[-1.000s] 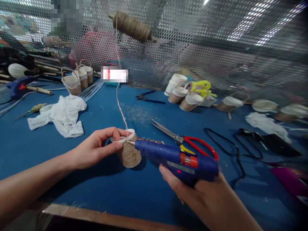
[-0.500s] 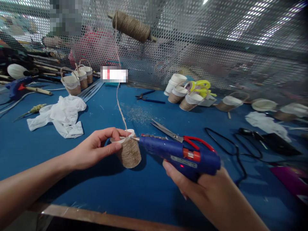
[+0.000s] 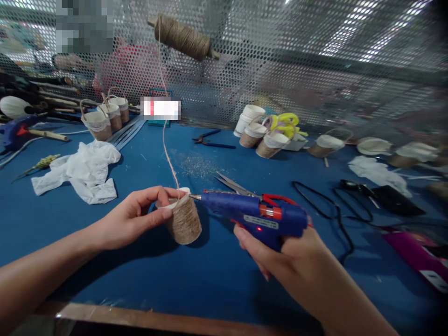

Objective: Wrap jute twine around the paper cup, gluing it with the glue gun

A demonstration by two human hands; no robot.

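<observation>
Twine covers the side of a small cup (image 3: 185,224), tilted over the blue table (image 3: 147,275). My left hand (image 3: 140,214) pinches its rim, fingers at the opening and thumb outside. A twine strand (image 3: 168,154) runs from the cup's rim up to a spool (image 3: 182,38) in front of the mesh. My right hand (image 3: 287,256) is wrapped round the handle of a blue glue gun (image 3: 252,214) with a lit red light. The gun's metal nozzle is at the cup's upper right edge. Scissors (image 3: 238,185) with red handles lie partly behind the gun.
Blue-handled pliers (image 3: 215,140) lie farther back. White crumpled cloth (image 3: 84,168) and a second glue gun (image 3: 16,133) are at left. Twine-wrapped cups (image 3: 273,142) stand at the back. A black cable (image 3: 315,210) and a purple packet (image 3: 413,256) lie right.
The whole view has shifted slightly, moving most things leftward in the picture. The glue gun's nozzle has drawn slightly away from the strand, toward the cup's outer right edge. Both holds are unchanged.
</observation>
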